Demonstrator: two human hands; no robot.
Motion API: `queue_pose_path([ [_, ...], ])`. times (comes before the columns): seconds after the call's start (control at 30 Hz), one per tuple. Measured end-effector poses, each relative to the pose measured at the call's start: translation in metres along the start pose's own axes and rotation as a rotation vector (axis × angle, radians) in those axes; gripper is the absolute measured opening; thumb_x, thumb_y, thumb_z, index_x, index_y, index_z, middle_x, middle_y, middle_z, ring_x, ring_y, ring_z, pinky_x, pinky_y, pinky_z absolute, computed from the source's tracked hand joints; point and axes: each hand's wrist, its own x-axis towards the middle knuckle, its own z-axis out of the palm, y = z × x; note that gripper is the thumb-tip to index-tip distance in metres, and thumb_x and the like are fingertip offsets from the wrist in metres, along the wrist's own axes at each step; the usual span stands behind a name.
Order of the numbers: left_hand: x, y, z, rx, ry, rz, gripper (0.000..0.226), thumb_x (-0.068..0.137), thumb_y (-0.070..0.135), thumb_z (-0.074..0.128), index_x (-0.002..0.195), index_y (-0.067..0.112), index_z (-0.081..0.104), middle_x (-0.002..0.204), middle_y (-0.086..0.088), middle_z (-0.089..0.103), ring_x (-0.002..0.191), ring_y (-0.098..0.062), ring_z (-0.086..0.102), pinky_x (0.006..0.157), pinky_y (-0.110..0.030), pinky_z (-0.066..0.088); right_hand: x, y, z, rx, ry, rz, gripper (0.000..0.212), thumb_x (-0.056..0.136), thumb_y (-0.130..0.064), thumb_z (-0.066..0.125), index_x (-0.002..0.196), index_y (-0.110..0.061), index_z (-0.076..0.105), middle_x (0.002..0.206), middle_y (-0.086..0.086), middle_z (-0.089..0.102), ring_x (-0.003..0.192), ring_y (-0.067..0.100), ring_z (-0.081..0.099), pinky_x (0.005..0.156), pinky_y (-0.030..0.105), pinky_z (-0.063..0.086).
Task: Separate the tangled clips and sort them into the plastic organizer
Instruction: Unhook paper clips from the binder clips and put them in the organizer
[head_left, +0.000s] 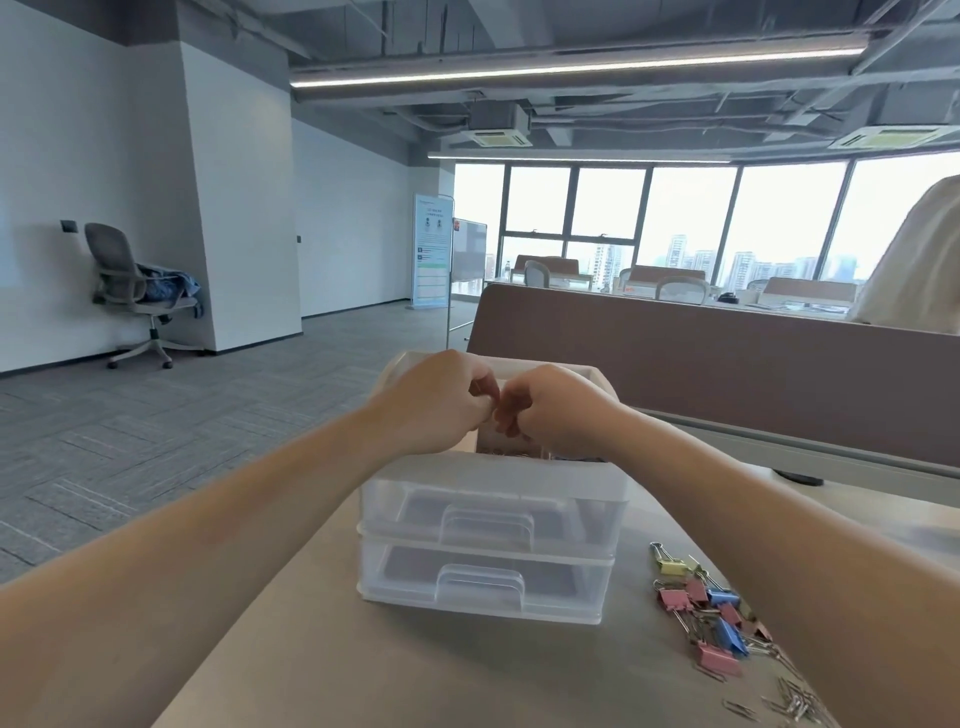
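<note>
Translucent two-drawer organizer (488, 525) upright, drawers closed; pink, blue, yellow binder clips (711, 618) tangled in heap near its right.

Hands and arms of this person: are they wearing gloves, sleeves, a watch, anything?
Nothing that shows. The left hand and right hand have no gloves. The left forearm and right forearm are bare to the picture's edge, with no sleeves, watch or bracelet. The fingers are too blurred to tell rings.
</note>
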Motion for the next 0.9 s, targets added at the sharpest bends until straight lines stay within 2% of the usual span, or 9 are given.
queue_pose_path([
  [0.17,-0.003,0.003,-0.002,-0.012,-0.006,-0.002,0.018,0.075,0.036,0.049,0.074,0.033,0.067,0.065,0.016,0.066,0.068,-0.008,0.065,0.078,-0.040,0.055,-0.002,0.000,0.002,0.080,0.001,-0.037,0.033,0.087,0.005,0.047,0.099,-0.010,0.074,0.097,0.007,0.074,0.098,0.025,0.067,0.091,0.039,0.053],
  [0.3,-0.006,0.005,-0.003,-0.029,-0.016,0.005,0.022,0.071,0.041,0.048,0.073,0.032,0.067,0.064,0.016,0.066,0.067,-0.007,0.064,0.078,-0.044,0.055,0.000,-0.001,0.003,0.066,-0.001,-0.063,0.025,0.091,0.001,0.052,0.099,-0.010,0.074,0.097,0.010,0.073,0.083,0.021,0.060,0.079,0.035,0.051],
  [0.4,-0.005,0.004,-0.004,-0.027,-0.017,-0.006,0.022,0.072,0.036,0.047,0.074,0.030,0.068,0.064,0.015,0.066,0.067,-0.006,0.064,0.079,-0.042,0.055,0.003,-0.001,0.003,-0.028,-0.013,-0.041,0.022,0.092,-0.002,0.053,0.098,-0.011,0.072,0.093,0.005,0.070,0.082,0.023,0.058,0.072,0.031,0.048],
  [0.57,-0.004,0.003,0.000,-0.052,-0.027,0.014,0.015,0.088,0.020,0.055,0.080,0.025,0.067,0.068,0.009,0.068,0.066,-0.008,0.063,0.077,-0.040,0.056,-0.005,0.008,-0.003,0.050,0.143,-0.017,0.028,0.086,-0.004,0.052,0.081,-0.027,0.067,0.080,-0.002,0.074,0.072,0.014,0.069,0.075,0.032,0.058],
  [0.67,-0.011,0.015,0.004,-0.070,-0.026,0.063,0.013,0.092,0.017,0.057,0.082,0.021,0.066,0.072,0.006,0.068,0.061,-0.008,0.063,0.066,-0.024,0.055,-0.027,0.016,-0.012,0.044,0.199,-0.025,0.024,0.086,-0.007,0.056,0.081,-0.027,0.067,0.076,-0.007,0.070,0.070,0.013,0.066,0.073,0.031,0.057],
  [0.73,-0.019,0.030,0.011,-0.047,-0.019,0.113,0.013,0.093,0.019,0.058,0.083,0.022,0.065,0.071,0.008,0.066,0.054,-0.002,0.060,0.052,-0.007,0.043,-0.051,0.025,-0.019,0.059,0.216,-0.010,0.020,0.088,-0.007,0.057,0.085,-0.022,0.070,0.073,-0.008,0.065,0.067,0.013,0.064,0.067,0.028,0.056],
  [0.77,-0.023,0.038,0.015,-0.046,-0.025,0.131,0.014,0.095,0.021,0.057,0.084,0.022,0.065,0.070,0.008,0.066,0.052,0.000,0.058,0.049,-0.005,0.040,-0.062,0.031,-0.022,0.054,0.216,0.005,0.018,0.089,-0.008,0.057,0.087,-0.019,0.071,0.073,-0.008,0.065,0.065,0.012,0.064,0.064,0.025,0.055],
  [0.83,-0.031,0.054,0.030,-0.098,-0.071,0.160,0.014,0.095,0.022,0.057,0.084,0.022,0.065,0.071,0.006,0.066,0.056,-0.004,0.060,0.048,-0.008,0.041,-0.089,0.049,-0.026,0.024,0.212,0.045,0.015,0.090,-0.009,0.058,0.088,-0.015,0.072,0.072,-0.007,0.066,0.059,0.010,0.061,0.058,0.023,0.051],
  [0.9,-0.038,0.069,0.051,-0.144,-0.130,0.183,0.012,0.094,0.021,0.059,0.084,0.022,0.065,0.071,0.004,0.067,0.061,-0.009,0.061,0.054,-0.017,0.046,-0.116,0.071,-0.029,0.007,0.200,0.086,0.017,0.089,-0.009,0.056,0.088,-0.015,0.072,0.072,-0.005,0.069,0.059,0.011,0.064,0.060,0.029,0.055],
])
